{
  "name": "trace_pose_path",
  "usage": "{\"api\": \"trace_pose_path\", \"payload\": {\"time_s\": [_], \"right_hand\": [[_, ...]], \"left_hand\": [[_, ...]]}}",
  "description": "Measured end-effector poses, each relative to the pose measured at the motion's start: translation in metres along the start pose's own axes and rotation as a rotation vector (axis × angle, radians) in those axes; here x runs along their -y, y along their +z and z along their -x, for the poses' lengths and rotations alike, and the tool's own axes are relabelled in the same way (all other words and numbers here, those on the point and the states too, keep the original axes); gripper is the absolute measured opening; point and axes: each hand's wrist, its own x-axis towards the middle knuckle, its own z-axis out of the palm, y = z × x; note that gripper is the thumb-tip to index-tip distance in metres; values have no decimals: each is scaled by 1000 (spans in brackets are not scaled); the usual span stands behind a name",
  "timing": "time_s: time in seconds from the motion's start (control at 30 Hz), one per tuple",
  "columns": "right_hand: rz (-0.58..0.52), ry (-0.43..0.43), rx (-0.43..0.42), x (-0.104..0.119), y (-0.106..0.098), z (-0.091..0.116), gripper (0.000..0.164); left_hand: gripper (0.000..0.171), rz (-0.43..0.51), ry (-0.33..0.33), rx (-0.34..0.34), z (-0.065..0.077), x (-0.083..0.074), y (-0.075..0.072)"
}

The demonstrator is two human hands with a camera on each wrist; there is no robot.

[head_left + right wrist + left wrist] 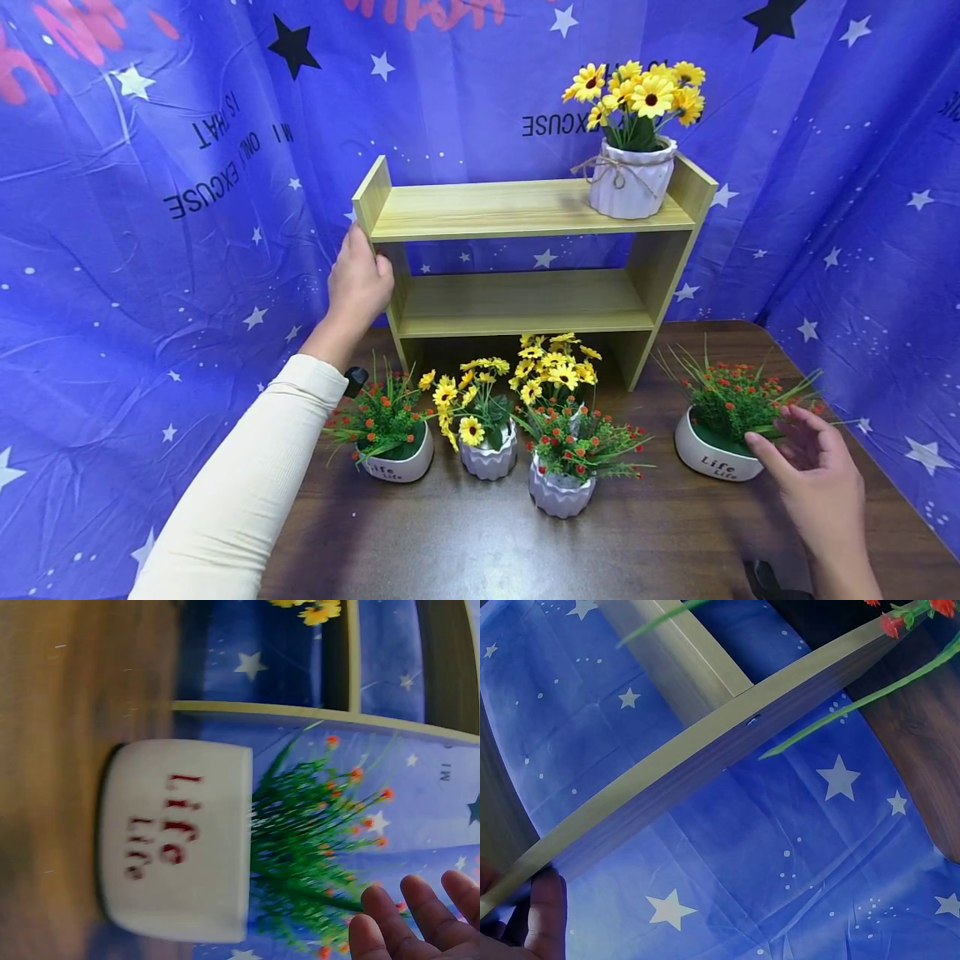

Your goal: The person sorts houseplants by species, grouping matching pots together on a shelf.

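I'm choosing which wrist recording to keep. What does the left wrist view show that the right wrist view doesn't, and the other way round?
Only the left wrist view shows the left hand, gripping the edge of the shelf's side panel.

Only the right wrist view shows the right hand, its fingers near the plant in a white pot lettered "Life" twice, and some yellow flowers.

Both share part of the shelf, the starry blue curtain, the brown table and some red flowers.
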Motion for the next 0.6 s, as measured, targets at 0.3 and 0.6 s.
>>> {"api": "trace_pose_path", "payload": {"time_s": [0.3,0.6], "right_hand": [[85,44,51,-29,-4,10,51],[165,151,57,-51,-2,9,68]], "left_hand": [[48,12,4,-6,0,1,0],[48,15,-2,6,0,0,0]]}}
